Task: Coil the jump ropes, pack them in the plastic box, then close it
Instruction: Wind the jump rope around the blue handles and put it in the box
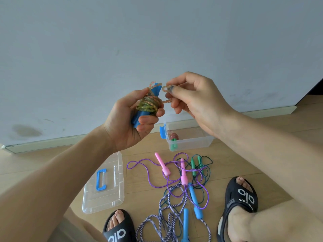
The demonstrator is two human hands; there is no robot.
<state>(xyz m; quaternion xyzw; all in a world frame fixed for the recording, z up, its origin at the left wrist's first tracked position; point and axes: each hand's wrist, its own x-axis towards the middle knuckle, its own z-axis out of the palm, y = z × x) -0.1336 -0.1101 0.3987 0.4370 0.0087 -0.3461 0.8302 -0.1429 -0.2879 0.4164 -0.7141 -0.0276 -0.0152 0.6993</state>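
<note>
My left hand (129, 117) grips a jump rope bundle (148, 103): blue handles with a glittery yellow-orange cord wound round them. My right hand (190, 98) pinches the cord's loose end loop (166, 88) just right of the bundle, at chest height. Below, the clear plastic box (188, 138) with a blue latch stands open on the floor, holding one coiled rope with green handles (173, 138). Its clear lid (104, 186) with a blue handle lies to the left. Loose on the floor lie a purple rope with pink handles (166, 170), a dark green one (197, 165) and a striped one with blue handles (185, 203).
A grey wall (157, 41) with a skirting board rises just behind the box. My two feet in black slippers (241, 194) flank the tangled ropes on the wooden floor.
</note>
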